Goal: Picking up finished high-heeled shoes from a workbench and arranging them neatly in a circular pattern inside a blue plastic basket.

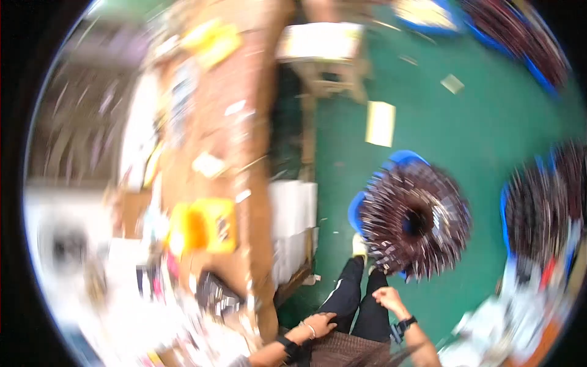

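Note:
My left hand (321, 323) is held low over my left thigh, its fingers stretched out and nothing in them; a bracelet and a dark band circle that wrist. In front of my right leg is my right hand (389, 300), fingers curled in, with nothing showing in them; a dark watch (403, 325) is on its wrist. Just beyond my feet stands a blue tub (406, 158), packed with dark brown slender pieces (449, 229) that fan out in a ring around a dark hollow. Neither hand touches it. The picture is smeared by motion.
A long brown workbench (254, 183) runs along the left, with yellow containers (217, 226) and a black bag (215, 293). A small stool (324, 46) stands ahead. More dark pieces (538, 211) fill blue tubs at right, near pale plastic bags (489, 330). Cardboard (380, 124) lies on the green floor.

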The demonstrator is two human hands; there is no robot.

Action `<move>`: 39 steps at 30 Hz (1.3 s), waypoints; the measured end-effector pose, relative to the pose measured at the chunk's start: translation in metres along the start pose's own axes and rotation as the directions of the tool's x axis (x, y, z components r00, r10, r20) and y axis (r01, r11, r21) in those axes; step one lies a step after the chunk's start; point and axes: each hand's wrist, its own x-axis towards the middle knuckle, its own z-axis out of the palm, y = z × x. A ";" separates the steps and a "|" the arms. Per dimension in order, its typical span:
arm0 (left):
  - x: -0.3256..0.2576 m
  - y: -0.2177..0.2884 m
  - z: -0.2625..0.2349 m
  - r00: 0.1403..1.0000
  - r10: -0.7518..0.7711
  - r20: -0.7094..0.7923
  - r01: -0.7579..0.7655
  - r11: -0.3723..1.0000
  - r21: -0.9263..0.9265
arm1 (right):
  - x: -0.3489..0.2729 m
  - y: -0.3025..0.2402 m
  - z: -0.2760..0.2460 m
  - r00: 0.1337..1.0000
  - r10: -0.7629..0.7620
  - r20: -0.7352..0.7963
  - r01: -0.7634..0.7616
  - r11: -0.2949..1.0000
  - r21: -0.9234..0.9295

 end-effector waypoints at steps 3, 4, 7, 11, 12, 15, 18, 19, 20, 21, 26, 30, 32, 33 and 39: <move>-0.064 -0.024 0.004 0.975 -0.183 -0.130 0.139 0.948 -0.287 | -0.022 -0.047 0.018 0.988 -0.088 0.125 0.114 0.968 -0.222; -0.081 -0.044 0.022 0.947 -0.243 -0.208 0.142 0.902 -0.408 | -0.027 -0.064 0.027 0.979 -0.107 0.176 0.156 0.943 -0.295; -0.121 -0.097 0.080 0.761 -0.479 -0.438 0.024 0.695 -0.718 | -0.029 -0.113 0.067 0.884 -0.213 0.416 0.417 0.761 -0.497; -0.172 -0.142 0.140 0.654 -0.731 -0.195 -0.310 -0.024 -0.950 | -0.064 -0.210 0.163 0.780 -0.140 0.609 0.557 0.597 -0.577; -0.194 -0.145 0.127 0.709 -0.704 -0.040 -0.340 -0.292 -0.894 | -0.057 -0.220 0.184 0.706 -0.273 0.653 0.678 0.529 -0.511; -0.210 -0.194 0.159 0.741 -0.672 -0.010 -0.504 -0.547 -0.668 | -0.074 -0.270 0.292 0.688 -0.368 0.625 0.725 0.383 -0.572; -0.215 -0.248 0.148 0.682 -0.726 -0.090 -0.607 -0.494 -0.622 | -0.088 -0.306 0.402 0.561 -0.532 0.635 0.796 0.134 -0.591; -0.213 -0.267 0.142 0.692 -0.716 -0.093 -0.605 -0.505 -0.615 | -0.094 -0.311 0.438 0.488 -0.595 0.638 0.810 0.037 -0.585; -0.207 -0.286 0.136 0.689 -0.713 -0.131 -0.668 -0.554 -0.496 | -0.103 -0.308 0.472 0.529 -0.638 0.559 0.707 -0.032 -0.706; -0.200 -0.302 0.134 0.681 -0.714 -0.161 -0.713 -0.597 -0.368 | -0.115 -0.307 0.503 0.568 -0.616 0.547 0.674 -0.034 -0.738; -0.170 -0.341 0.095 0.759 -0.638 -0.131 -0.637 -0.686 -0.351 | -0.117 -0.291 0.585 0.644 -0.579 0.500 0.578 -0.061 -0.814; -0.159 -0.343 0.061 0.746 -0.654 -0.124 -0.654 -0.684 -0.324 | -0.096 -0.293 0.585 0.675 -0.629 0.386 0.427 -0.094 -0.899; -0.151 -0.344 0.052 0.759 -0.642 -0.112 -0.638 -0.698 -0.326 | -0.085 -0.305 0.576 0.707 -0.590 0.390 0.508 0.041 -0.860; -0.146 -0.344 0.046 0.771 -0.625 -0.122 -0.625 -0.707 -0.332 | -0.083 -0.310 0.567 0.721 -0.577 0.384 0.506 0.060 -0.861; -0.113 -0.337 0.000 0.783 -0.568 -0.252 -0.621 -0.737 -0.268 | -0.057 -0.346 0.504 0.621 -0.652 0.436 0.741 0.306 -0.598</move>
